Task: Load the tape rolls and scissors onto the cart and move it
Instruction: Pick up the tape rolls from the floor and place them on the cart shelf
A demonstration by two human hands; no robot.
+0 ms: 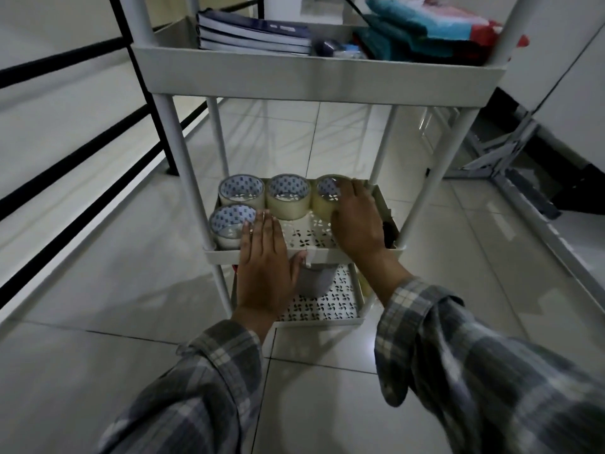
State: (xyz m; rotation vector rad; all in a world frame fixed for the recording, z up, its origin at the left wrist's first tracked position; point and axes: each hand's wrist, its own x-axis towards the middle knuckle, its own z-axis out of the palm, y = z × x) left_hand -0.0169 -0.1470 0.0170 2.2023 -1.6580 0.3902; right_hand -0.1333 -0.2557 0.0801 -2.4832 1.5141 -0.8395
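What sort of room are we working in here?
Probably a home or small office storage corner: a tiled floor, a white plastic cart holding books, and tape rolls on its middle shelf.

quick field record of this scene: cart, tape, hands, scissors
cart: white three-tier cart on tiled floor
tape: four rolls on middle shelf
left hand: flat, over shelf front edge beside the near-left roll
right hand: resting on the back-right roll
top shelf: books, cloth items
bottom shelf: grey container
scissors: cannot tell
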